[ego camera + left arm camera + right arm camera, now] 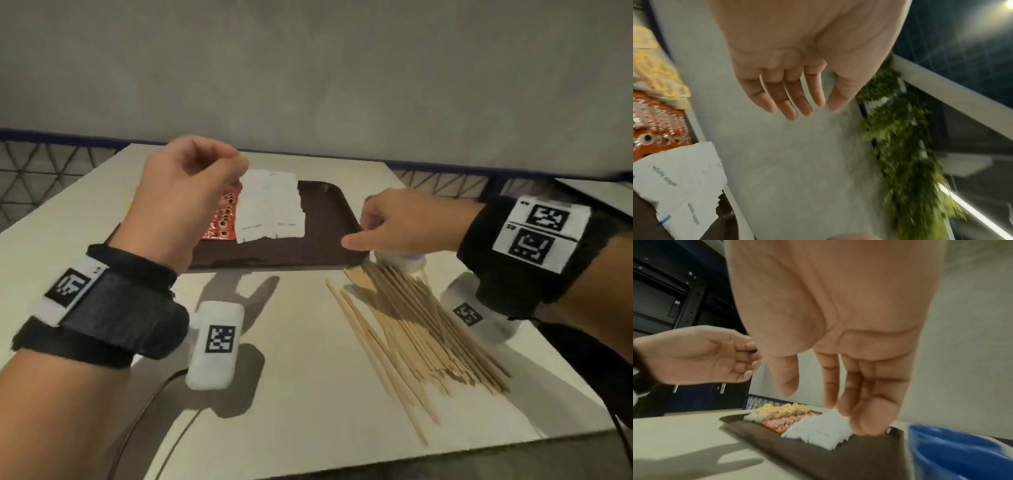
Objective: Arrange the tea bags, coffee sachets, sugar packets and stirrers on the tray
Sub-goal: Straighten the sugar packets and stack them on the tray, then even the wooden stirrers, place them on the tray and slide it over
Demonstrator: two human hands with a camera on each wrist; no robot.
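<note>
On the pale table (308, 359) in the head view, a dark brown tray (325, 219) carries a block of white sugar packets (270, 209) with red coffee sachets (222, 222) just beside them on the left. The left hand (185, 202) hovers over the tray's left part, fingers loosely curled, holding nothing. The right hand (407, 222) is at the tray's right edge, fingers bent down; what they touch is hidden. The wooden stirrers (421, 335) lie fanned on the table, off the tray, near its front right corner.

In the left wrist view, the left hand (797, 78) hangs relaxed and empty, fingers nearly straight. At the left edge lie yellow tea bags (659, 73), then coffee sachets (659, 126), then packets printed "white sugar" (678, 175).

In the right wrist view, the right hand (849, 345) reaches down with loosely bent fingers; the fingertips seem to touch the tray (818, 456) just beside the sugar packets (818, 430), though blur leaves this uncertain. A blue container (962, 451) stands right of the tray.
</note>
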